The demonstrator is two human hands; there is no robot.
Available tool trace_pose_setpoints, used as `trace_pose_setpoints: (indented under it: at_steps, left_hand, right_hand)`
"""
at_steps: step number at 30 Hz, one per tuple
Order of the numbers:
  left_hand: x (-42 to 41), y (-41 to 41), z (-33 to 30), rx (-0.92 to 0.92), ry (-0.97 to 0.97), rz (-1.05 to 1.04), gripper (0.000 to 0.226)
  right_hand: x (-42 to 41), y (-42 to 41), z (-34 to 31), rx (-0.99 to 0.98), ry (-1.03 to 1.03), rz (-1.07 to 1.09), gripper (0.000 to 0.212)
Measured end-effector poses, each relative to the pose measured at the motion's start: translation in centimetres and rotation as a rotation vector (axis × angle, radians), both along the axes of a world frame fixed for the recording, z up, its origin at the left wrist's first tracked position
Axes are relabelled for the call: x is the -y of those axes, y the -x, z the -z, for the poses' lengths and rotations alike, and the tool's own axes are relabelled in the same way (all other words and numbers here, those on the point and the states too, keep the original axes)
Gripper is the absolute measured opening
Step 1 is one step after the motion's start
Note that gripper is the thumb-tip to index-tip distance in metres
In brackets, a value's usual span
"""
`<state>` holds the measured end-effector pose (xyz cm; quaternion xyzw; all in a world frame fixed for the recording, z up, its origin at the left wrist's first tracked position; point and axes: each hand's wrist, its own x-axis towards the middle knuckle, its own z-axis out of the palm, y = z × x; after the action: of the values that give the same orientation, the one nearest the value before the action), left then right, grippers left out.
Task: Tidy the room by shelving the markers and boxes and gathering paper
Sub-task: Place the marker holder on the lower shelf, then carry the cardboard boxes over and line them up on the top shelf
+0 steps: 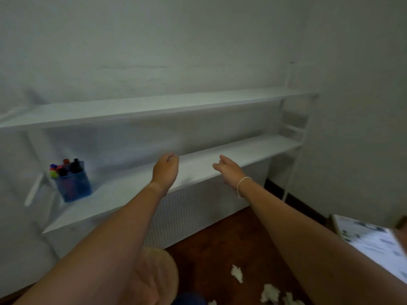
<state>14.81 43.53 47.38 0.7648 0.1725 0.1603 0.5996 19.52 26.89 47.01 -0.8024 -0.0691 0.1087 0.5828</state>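
Observation:
A blue mesh cup (73, 187) holding several coloured markers (66, 167) stands at the left end of the lower white shelf (253, 148). My left hand (165, 168) and my right hand (229, 169) are both stretched out over the middle of that shelf, a little apart, each holding nothing. The left hand's fingers curl loosely; the right hand's fingers are spread. Crumpled white paper (236, 272) lies on the dark wooden floor below, with more paper pieces (269, 293) near the bottom edge. No boxes are in view.
An upper white shelf (154, 106) runs along the wall above. A perforated white radiator cover (193, 208) sits under the lower shelf. A patterned white surface (372, 241) is at the right edge. A tan round object (163, 267) is on the floor near my left arm.

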Motion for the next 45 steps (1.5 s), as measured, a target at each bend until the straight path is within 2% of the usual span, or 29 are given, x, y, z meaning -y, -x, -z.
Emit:
trace_pose_setpoints:
  at_steps: [5,15,22,33,45]
  left_hand:
    - [10.2,-2.0,-0.9,-0.015,-0.012,0.197,0.046]
    - [28.3,-1.3,0.4,-0.059,-0.016,0.526,0.046]
    - [36.4,-1.1,3.1,-0.13,-0.004,0.642,0.046]
    - [48.3,-3.9,14.0,-0.356,-0.033,0.763,0.051]
    - [55.6,-10.5,28.2,-0.589,-0.067,0.79,0.055]
  right_hand:
    - [11.6,1.3,-0.8,0.025,-0.017,0.18,0.059]
    - [29.1,6.0,1.4,0.006,-0.052,0.508,0.056]
    - [37.3,8.6,4.1,-0.031,-0.038,0.591,0.057]
    - [48.7,8.8,15.5,-0.26,-0.055,0.783,0.057]
    - [57.5,2.4,27.1,-0.402,0.066,0.898,0.059]
